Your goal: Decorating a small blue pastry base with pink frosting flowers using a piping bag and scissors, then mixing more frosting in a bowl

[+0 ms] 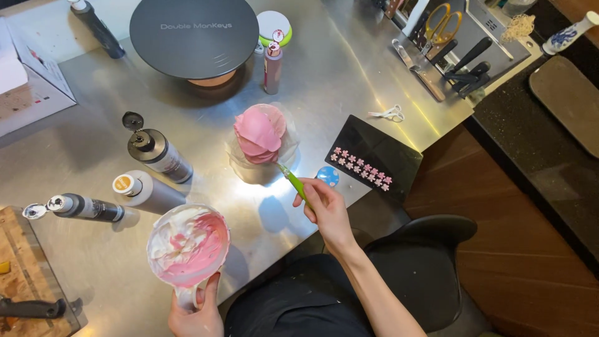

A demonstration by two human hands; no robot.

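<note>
Down on the steel desk [349,75], the left hand [196,312] has its fingers closed around the handle of a white bowl [187,244] of swirled pink and white cream at the near edge. Meanwhile the right hand [324,209] grips a green-handled tool [294,182], its tip touching the layered pink flower [259,134] at mid-desk. Just right of it lies a black board [380,153] carrying small pink blossoms [362,169].

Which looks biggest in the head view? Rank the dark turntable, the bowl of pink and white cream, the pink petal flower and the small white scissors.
1. dark turntable
2. bowl of pink and white cream, though it sits nearer the camera
3. pink petal flower
4. small white scissors
</note>
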